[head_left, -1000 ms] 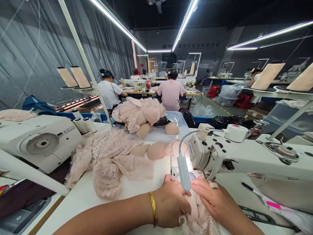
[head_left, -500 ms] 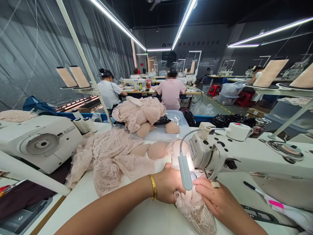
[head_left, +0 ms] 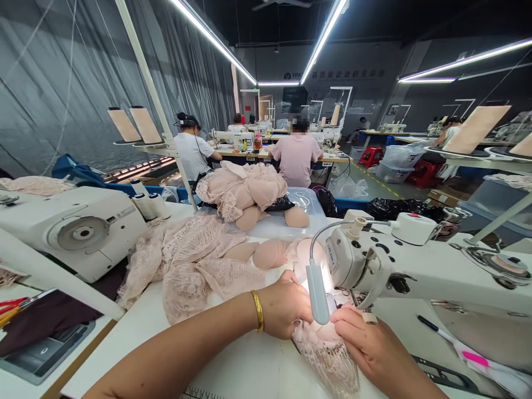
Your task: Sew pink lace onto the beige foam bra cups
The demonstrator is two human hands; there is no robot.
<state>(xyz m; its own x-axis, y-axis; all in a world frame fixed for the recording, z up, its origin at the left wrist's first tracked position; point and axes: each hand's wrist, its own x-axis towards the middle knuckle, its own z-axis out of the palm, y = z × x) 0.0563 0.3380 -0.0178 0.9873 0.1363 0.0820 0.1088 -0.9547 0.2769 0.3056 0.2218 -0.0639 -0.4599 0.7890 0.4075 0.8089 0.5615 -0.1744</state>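
Note:
A pale pink lace garment (head_left: 328, 354) lies under the head of the white sewing machine (head_left: 415, 257), its lace end hanging toward me. My left hand (head_left: 285, 305), with a gold bangle at the wrist, is closed on the garment's left side, the fingertips partly hidden. On the right side, my right hand (head_left: 363, 335) pinches the same cloth with thumb and fingers close to the needle area. A grey lamp (head_left: 318, 293) on a bendable neck lights this spot and covers part of it; the needle itself is hidden.
Lace pieces (head_left: 195, 271) and beige bra cups (head_left: 270, 254) lie left and behind. More are heaped on a plastic bin (head_left: 310, 202). A second machine (head_left: 70, 227) stands left. A marker pen (head_left: 428, 323) lies right. Co-workers (head_left: 295, 152) sit ahead.
The view has swung slightly left, so the surroundings sit farther right. Both hands keep hold of the lace garment, which has shifted only slightly at the machine.

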